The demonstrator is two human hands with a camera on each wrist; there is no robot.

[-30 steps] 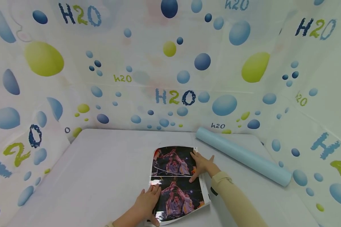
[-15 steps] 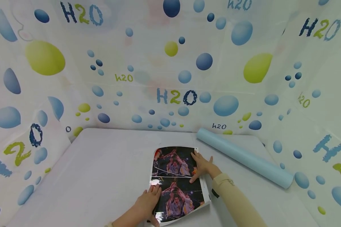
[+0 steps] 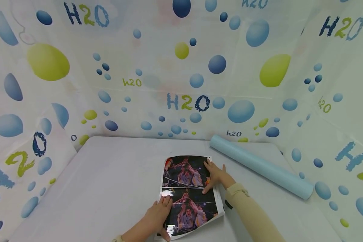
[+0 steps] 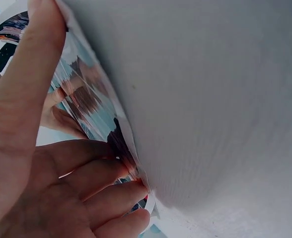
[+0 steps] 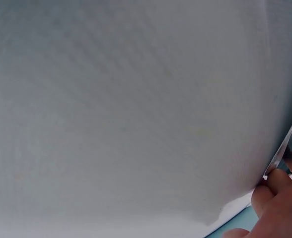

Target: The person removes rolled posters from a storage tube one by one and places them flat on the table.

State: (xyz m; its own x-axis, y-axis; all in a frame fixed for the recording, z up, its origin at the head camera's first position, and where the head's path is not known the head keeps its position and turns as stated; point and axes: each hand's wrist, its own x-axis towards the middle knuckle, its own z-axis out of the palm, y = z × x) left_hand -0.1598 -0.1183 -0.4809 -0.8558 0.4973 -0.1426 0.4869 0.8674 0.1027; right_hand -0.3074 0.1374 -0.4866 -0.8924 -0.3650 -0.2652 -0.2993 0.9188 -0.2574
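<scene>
A glossy photo print (image 3: 193,210) with a white border lies on the table, two like pictures one above the other. Its lower right corner stands slightly off the surface. My left hand (image 3: 158,215) rests on the print's lower left edge, fingers fairly straight and thumb near the bottom corner. On the upper right edge rests my right hand (image 3: 216,175), its fingers spread. The left wrist view shows the left hand (image 4: 61,183) along the edge of the shiny print (image 4: 86,89). Only part of the right hand (image 5: 282,208) shows in the right wrist view.
A light blue roll (image 3: 260,166) lies slantwise on the white table (image 3: 115,174), right of the print. Partly hidden by the right sleeve is a small dark object (image 3: 228,204). A white backdrop (image 3: 157,57) with blue and green drops surrounds the table.
Both hands keep their places on the print. The whole view shifts only slightly.
</scene>
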